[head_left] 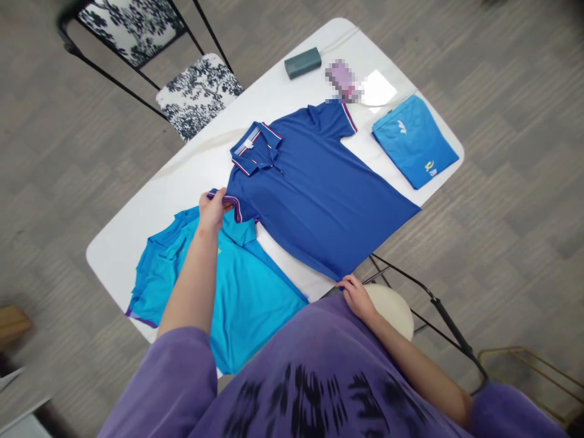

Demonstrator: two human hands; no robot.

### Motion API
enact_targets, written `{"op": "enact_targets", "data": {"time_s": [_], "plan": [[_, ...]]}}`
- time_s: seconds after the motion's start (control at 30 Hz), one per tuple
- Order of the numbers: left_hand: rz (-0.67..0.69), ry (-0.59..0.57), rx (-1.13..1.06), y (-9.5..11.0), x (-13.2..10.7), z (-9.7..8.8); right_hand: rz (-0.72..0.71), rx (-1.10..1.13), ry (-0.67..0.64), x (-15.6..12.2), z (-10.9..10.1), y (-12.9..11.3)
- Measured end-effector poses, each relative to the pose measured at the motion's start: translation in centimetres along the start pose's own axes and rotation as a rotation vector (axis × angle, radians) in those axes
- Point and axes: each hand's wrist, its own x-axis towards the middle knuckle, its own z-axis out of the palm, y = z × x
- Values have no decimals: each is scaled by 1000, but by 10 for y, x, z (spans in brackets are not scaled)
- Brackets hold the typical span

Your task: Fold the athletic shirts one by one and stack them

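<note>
A dark blue polo shirt lies spread on the white table, its striped collar toward the far left side. My left hand pinches the striped cuff of its near sleeve, slightly raised over a bright blue shirt. At the near bottom corner of the polo, my right hand grips the hem beside the table edge. The bright blue shirt lies partly under the polo's sleeve, and my left forearm hides some of it.
A folded blue garment rests at the table's right end. Farther back are a dark green box-shaped object and a blurred-out pink item. A patterned chair stands beyond the table; a cream-seated stool is by my right arm.
</note>
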Motion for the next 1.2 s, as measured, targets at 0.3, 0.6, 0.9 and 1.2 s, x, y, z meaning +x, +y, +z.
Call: {"op": "enact_targets", "data": {"time_s": [0.3, 0.6, 0.9, 1.2], "plan": [[-39, -229, 265, 67, 109, 189, 57, 30, 260, 55, -71, 56], [537, -157, 605, 4, 77, 210, 113, -378, 319, 71, -80, 93], [361, -8, 868, -147, -110, 141, -307, -236, -20, 205, -61, -36], [558, -38, 925, -188, -101, 122, -722, -606, -290, 496, 18, -288]]}}
